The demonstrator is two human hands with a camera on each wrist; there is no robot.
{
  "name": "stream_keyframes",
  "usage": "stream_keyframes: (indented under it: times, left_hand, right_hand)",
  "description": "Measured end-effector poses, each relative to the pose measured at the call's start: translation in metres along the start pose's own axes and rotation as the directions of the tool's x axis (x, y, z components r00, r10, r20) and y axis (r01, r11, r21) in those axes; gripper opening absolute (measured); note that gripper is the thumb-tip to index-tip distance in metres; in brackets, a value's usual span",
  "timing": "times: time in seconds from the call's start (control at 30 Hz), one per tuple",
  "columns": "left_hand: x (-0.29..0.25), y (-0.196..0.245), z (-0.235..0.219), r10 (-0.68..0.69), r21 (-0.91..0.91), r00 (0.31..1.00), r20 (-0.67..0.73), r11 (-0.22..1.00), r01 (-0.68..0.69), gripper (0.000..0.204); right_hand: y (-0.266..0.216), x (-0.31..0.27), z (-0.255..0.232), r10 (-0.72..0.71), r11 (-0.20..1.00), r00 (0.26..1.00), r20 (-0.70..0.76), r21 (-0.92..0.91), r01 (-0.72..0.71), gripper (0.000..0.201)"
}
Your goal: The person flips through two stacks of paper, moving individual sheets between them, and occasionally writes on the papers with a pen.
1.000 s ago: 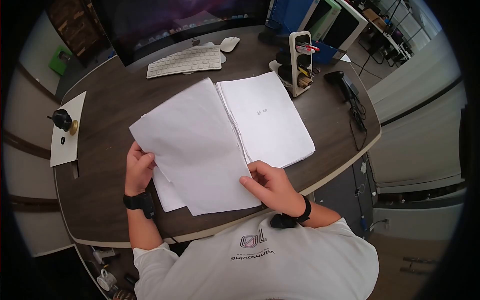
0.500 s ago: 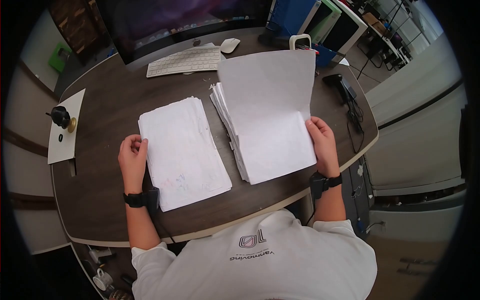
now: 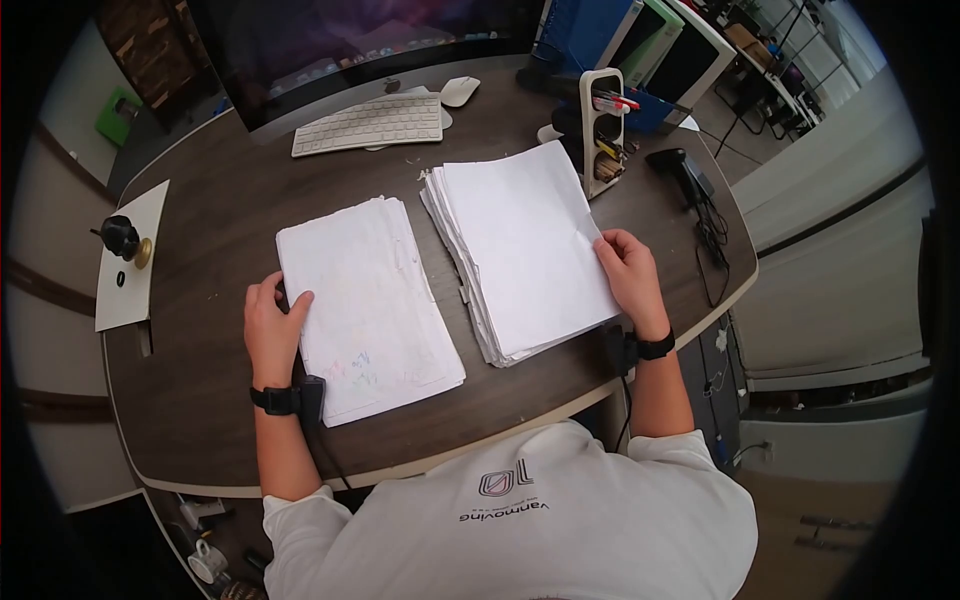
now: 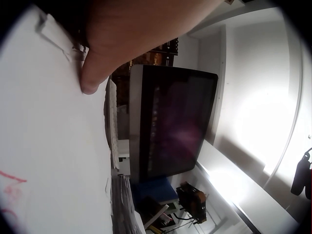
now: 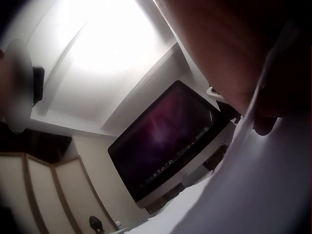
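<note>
Two stacks of white paper lie on the desk in the head view. My left hand (image 3: 272, 325) rests at the left edge of the left stack (image 3: 365, 300), which bears faint coloured marks. Its thumb (image 4: 92, 80) lies on the top sheet in the left wrist view, the other fingers beside the edge. On the thicker right stack (image 3: 478, 300), my right hand (image 3: 632, 280) pinches the right edge of the top sheet of paper (image 3: 530, 240) between thumb and fingers. That sheet curves up slightly at the hand, as the right wrist view also shows.
Behind the stacks stand a keyboard (image 3: 368, 126), a mouse (image 3: 460, 92) and a monitor (image 3: 370, 50). A pen holder (image 3: 588, 135) stands just past the right stack's far corner. A black device with a cable (image 3: 685, 175) lies at the right, a white board (image 3: 140, 260) at the left.
A sheet held in both hands was laid on the left stack. The right hand moved to the right stack; the sheet raised there has come down flatter. The left thumb moved onto the paper.
</note>
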State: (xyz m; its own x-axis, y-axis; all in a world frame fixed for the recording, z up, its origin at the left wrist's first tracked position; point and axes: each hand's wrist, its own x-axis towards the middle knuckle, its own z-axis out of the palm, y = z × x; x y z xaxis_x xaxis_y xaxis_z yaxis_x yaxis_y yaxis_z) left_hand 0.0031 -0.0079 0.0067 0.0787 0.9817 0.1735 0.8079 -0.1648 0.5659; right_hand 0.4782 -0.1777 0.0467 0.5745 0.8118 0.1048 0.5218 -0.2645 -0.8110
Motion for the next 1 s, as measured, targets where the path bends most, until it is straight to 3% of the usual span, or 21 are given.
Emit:
stream_keyframes:
  times: [0.1, 0.47, 0.53, 0.57, 0.63, 0.7, 0.73, 0.77, 0.8, 0.83, 0.87, 0.93, 0.97, 1.0]
  left_hand:
    - [0.000, -0.004, 0.002, 0.014, -0.026, 1.000, -0.002, 1.000, -0.014, 0.049]
    - [0.000, -0.006, 0.006, 0.020, -0.096, 1.000, -0.005, 0.995, -0.021, 0.046]
    - [0.001, -0.007, 0.008, 0.133, -0.112, 0.989, -0.068, 0.984, -0.140, 0.038]
    - [0.001, -0.007, 0.008, 0.131, -0.110, 0.989, -0.067, 0.984, -0.138, 0.038]
    - [0.001, 0.004, 0.002, -0.023, -0.231, 0.999, 0.026, 0.973, 0.028, 0.027]
    - [0.003, 0.002, 0.001, -0.061, -0.321, 0.997, 0.052, 0.944, 0.074, 0.024]
    - [0.003, 0.001, 0.001, -0.093, -0.411, 0.992, 0.083, 0.904, 0.119, 0.021]
    - [0.005, -0.005, 0.004, -0.095, -0.411, 0.993, 0.077, 0.904, 0.118, 0.021]
    - [0.007, -0.015, 0.008, -0.092, -0.645, 0.987, 0.135, 0.748, 0.158, 0.021]
    - [0.008, -0.016, 0.007, -0.070, -0.823, 0.979, 0.189, 0.533, 0.197, 0.022]
    - [0.007, -0.015, 0.005, -0.070, -0.822, 0.980, 0.184, 0.535, 0.192, 0.022]
    - [0.005, 0.000, -0.004, -0.074, -0.956, 0.975, 0.211, 0.192, 0.222, 0.026]
    - [0.006, -0.003, -0.004, -0.067, -0.955, 0.975, 0.213, 0.197, 0.222, 0.026]
    - [0.006, -0.008, -0.003, -0.052, -0.967, 0.973, 0.223, 0.111, 0.228, 0.032]
  right_hand:
    - [-0.002, 0.001, -0.002, -0.046, 0.993, 0.999, 0.013, -0.108, 0.047, 0.025]
    - [-0.011, -0.007, -0.001, -0.070, 0.988, 0.997, -0.014, -0.137, 0.068, 0.022]
    - [-0.013, -0.008, 0.000, -0.079, 0.987, 0.997, -0.024, -0.140, 0.075, 0.022]
    - [-0.014, -0.009, 0.000, -0.057, 0.986, 0.998, -0.019, -0.157, 0.053, 0.024]
    - [-0.014, -0.012, 0.002, -0.035, 0.985, 0.999, -0.011, -0.172, 0.033, 0.026]
    - [-0.014, -0.016, 0.005, -0.227, 0.908, 0.970, -0.088, -0.378, 0.179, 0.028]
    - [-0.017, -0.019, 0.007, -0.233, 0.908, 0.969, -0.086, -0.375, 0.185, 0.028]
    - [-0.021, -0.023, 0.007, -0.361, 0.854, 0.921, -0.144, -0.447, 0.265, 0.029]
    - [-0.027, -0.028, 0.007, -0.485, 0.787, 0.854, -0.191, -0.521, 0.330, 0.030]
    - [-0.034, -0.034, 0.006, -0.490, 0.804, 0.851, -0.187, -0.475, 0.358, 0.030]
    - [-0.042, -0.044, 0.007, -0.492, 0.805, 0.850, -0.189, -0.471, 0.361, 0.030]
    - [-0.058, -0.071, 0.018, -0.320, 0.947, 0.947, 0.007, 0.020, 0.320, 0.033]
    - [-0.062, -0.084, 0.027, -0.341, 0.938, 0.928, 0.147, 0.126, 0.324, 0.036]
    - [-0.069, -0.097, 0.037, -0.368, 0.923, 0.886, 0.281, 0.228, 0.311, 0.039]
